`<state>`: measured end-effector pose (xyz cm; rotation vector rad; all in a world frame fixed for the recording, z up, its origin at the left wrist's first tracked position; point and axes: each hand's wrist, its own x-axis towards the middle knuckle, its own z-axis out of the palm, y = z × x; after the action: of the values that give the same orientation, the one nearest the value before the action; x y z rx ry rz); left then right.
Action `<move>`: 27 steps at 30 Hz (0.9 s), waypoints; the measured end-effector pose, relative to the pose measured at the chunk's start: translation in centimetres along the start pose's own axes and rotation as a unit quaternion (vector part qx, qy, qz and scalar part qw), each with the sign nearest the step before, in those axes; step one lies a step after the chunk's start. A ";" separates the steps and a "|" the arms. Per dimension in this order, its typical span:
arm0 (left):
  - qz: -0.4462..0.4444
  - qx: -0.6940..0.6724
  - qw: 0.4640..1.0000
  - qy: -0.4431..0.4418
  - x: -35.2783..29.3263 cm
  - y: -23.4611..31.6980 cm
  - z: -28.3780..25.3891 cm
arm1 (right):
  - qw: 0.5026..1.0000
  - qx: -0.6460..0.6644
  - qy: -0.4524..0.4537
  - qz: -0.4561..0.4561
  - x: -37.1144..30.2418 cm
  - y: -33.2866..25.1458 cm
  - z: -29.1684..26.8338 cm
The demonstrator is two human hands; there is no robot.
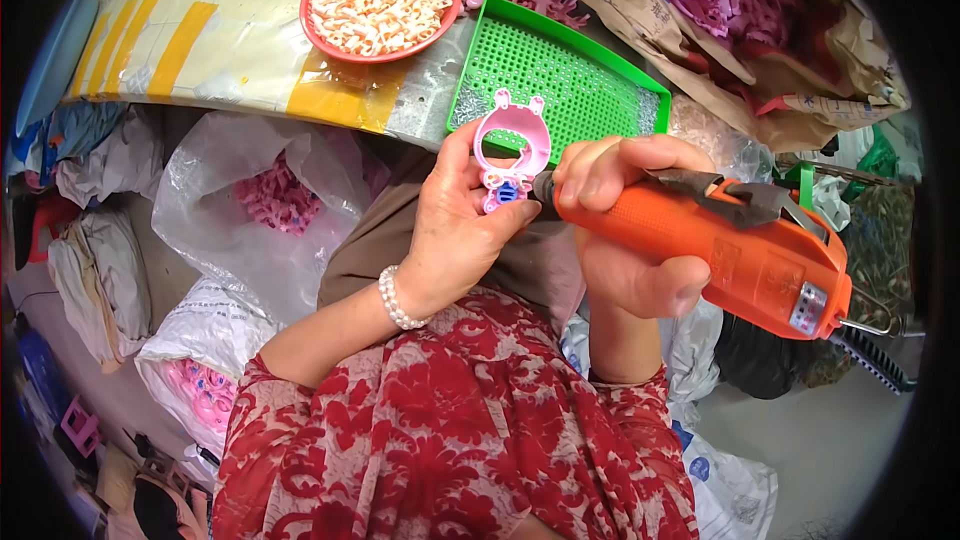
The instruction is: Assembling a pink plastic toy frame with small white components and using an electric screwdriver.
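Between the fingers and thumb of my left hand (450, 220) is a pink plastic piece (537, 140), shaped like a ring with two small ears on top and a smaller pink part with a blue centre below. My right hand (620, 265) wraps around an orange electric screwdriver (740, 255), which lies almost level and points left. Its dark tip meets the side of the pink piece near the blue part; the exact contact spot is hidden by my fingers. A green perforated tray (550, 70) lies just beyond both hands.
A red bowl (309, 28) of small cream-coloured pieces stands on the taped work surface (240, 40). Behind the tray, a large paper sack (640, 30) holds pink parts. Clear (190, 210) and white (190, 325) plastic bags with pink parts sit at left. A cord trails from the screwdriver's rear.
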<state>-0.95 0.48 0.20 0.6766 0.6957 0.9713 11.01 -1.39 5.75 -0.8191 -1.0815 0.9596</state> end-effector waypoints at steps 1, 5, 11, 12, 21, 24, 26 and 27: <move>-0.002 0.000 1.000 0.005 0.0 0.0 0.1 | 1.000 -0.002 -0.001 -0.002 0.1 0.0 0.0; -0.004 -0.010 1.000 0.003 -0.1 0.0 0.2 | 1.000 -0.021 0.005 0.002 0.1 0.1 0.4; -0.033 -0.005 0.999 -0.002 -0.2 0.4 -0.3 | 1.000 0.006 -0.002 0.003 0.0 0.6 -0.3; -0.048 0.012 0.999 -0.004 -0.1 0.6 -0.4 | 1.000 0.007 -0.002 0.002 0.2 0.7 -0.4; -0.085 -0.013 0.996 -0.025 0.0 0.5 -0.7 | 0.996 0.055 -0.035 -0.062 1.8 -0.3 -2.5; -0.089 -0.020 0.995 -0.034 0.0 0.7 -0.9 | 0.994 0.065 -0.039 -0.081 2.5 -1.0 -2.8; -0.088 -0.015 0.995 -0.041 0.0 0.9 -1.1 | 0.994 0.057 -0.029 -0.093 3.3 -1.3 -3.2; -0.094 -0.022 0.995 -0.039 -0.1 1.0 -1.3 | 0.993 0.059 -0.029 -0.095 3.7 -1.2 -3.6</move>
<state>-2.48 1.07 0.27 0.5960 0.6546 0.7809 15.35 1.31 7.14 -0.5846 -1.1212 0.8821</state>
